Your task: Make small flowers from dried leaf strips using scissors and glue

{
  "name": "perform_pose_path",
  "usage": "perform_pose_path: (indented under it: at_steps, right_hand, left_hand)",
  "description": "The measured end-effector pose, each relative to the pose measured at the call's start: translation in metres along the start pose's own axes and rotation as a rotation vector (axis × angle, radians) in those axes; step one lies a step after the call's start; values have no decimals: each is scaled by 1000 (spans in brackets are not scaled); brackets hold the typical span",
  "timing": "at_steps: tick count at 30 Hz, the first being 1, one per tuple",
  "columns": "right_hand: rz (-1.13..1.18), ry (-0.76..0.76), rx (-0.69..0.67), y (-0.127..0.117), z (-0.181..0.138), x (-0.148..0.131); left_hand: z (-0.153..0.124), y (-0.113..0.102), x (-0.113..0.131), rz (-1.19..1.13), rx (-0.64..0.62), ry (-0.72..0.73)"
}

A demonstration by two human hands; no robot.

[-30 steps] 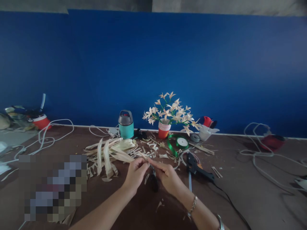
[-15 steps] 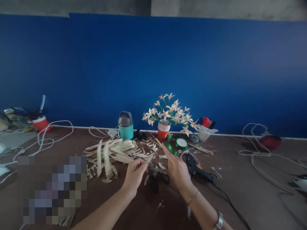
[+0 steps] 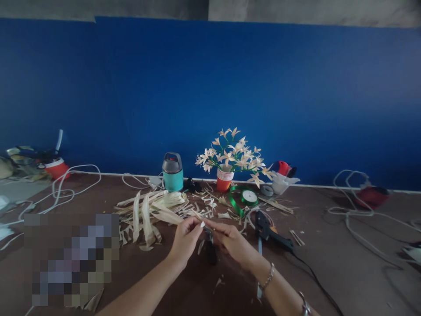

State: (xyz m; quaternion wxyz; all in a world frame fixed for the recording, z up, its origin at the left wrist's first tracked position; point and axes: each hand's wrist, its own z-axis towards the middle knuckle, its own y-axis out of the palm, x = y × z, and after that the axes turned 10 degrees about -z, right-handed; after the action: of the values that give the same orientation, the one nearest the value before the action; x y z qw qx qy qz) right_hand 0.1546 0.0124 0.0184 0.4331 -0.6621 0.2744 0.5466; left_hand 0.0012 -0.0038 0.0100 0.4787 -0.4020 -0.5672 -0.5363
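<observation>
Pale piece [image 3: 202,224]: one; hands [image 3: 184,240]: two, left pinching it.

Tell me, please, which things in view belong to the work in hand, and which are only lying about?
Likely belonging:
- pale piece, pinched by the left hand
- pale strips
- glue gun
- green ribbon
- flowers, similarly pale

Probably just lying about:
- teal container
- red object at far right
- red cup at far left

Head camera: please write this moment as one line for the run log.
left hand: pinching pale petal-like piece | right hand: close beside it, grip unclear | nearby: black glue gun, green ribbon spool, dried husk pile
</observation>
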Motion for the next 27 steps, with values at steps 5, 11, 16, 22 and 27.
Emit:
perform_pose_path:
  at_steps: [5, 11, 16, 22, 27]
  right_hand:
    - [-553, -281, 190, 5, -3, 2]
    - [-1069, -90, 339, -4, -5, 7]
    - [-698, -171, 513, -13, 3, 12]
    - [-580, -91, 456, -5, 4, 7]
    - [-891, -57, 562, -17, 3, 17]
  left_hand:
    - [0, 2, -3, 9, 61, -36]
    - [2, -1, -1, 63, 82, -40]
    - [5, -3, 0, 122, -7, -41]
    - [6, -6, -5, 355, -219, 54]
    - [2, -15, 8, 864, -248, 279]
